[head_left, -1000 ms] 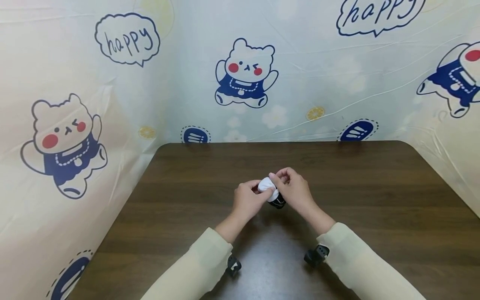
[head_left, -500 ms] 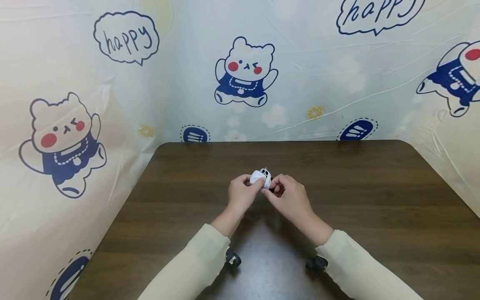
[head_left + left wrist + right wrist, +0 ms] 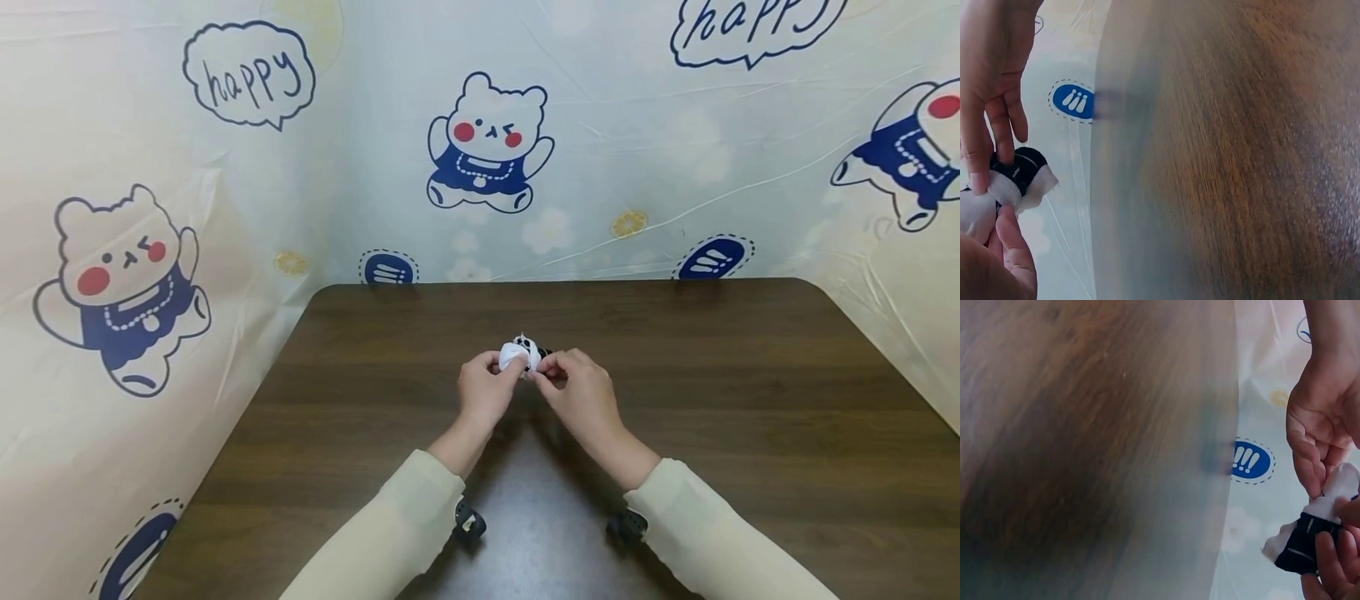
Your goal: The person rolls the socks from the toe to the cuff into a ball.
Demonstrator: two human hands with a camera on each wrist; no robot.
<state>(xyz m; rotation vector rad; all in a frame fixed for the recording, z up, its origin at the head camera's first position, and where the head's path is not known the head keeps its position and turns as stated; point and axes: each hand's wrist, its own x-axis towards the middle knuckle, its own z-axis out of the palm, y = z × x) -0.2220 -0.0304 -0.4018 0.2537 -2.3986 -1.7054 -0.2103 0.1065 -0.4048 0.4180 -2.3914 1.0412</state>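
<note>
A small white-and-black sock, bunched up, is held in both hands above the table's far half. On its white left part, my left hand pinches the cloth between thumb and fingers. My right hand grips the other end, near the black section. Seen from the left wrist, the black band carries thin white lines, and white cloth sticks out past it. In the right wrist view, fingers of the right hand lie over the black band. Parts of the sock are hidden behind the fingers.
A dark brown wooden table with rounded far corners lies beneath the hands. Behind and beside it hangs a pale curtain printed with cartoon bears. Small black wrist cameras hang under both sleeves.
Both hands have shifted slightly left and turned the sock; its black part, earlier at the near lower side, now shows at the far right side. Within the last half second little moved.
</note>
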